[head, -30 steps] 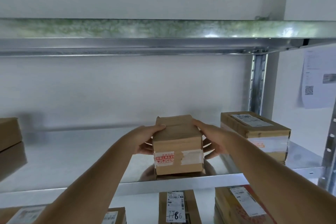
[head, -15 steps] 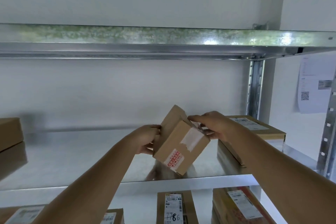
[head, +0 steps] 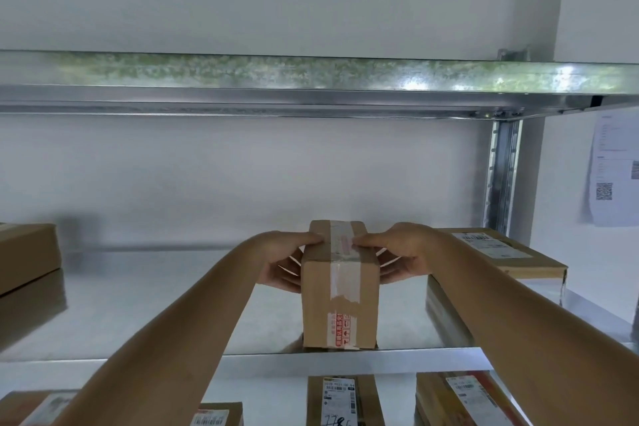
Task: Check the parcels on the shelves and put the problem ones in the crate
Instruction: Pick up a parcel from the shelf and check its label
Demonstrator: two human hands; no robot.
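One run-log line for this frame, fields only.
phase: inspecting | item: small taped box on end on middle shelf | left hand: grips box | right hand: grips box | crate: unseen

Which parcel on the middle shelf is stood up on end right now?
The small taped box gripped between the left hand and right hand, near the shelf's front edge. The labelled box at right and the box at left lie flat.

Upright parcel (head: 339, 287): stood on the shelf (head: 173, 308) at its front edge, held between both hands.
Left hand (head: 283, 261): placed at the upright parcel's left side.
Right hand (head: 401, 258): placed at its right side.
Labelled parcel (head: 498, 254): set right of the upright parcel.
Side parcel (head: 29, 256): set far left of it.
Lower parcel (head: 344, 399): seen below it.
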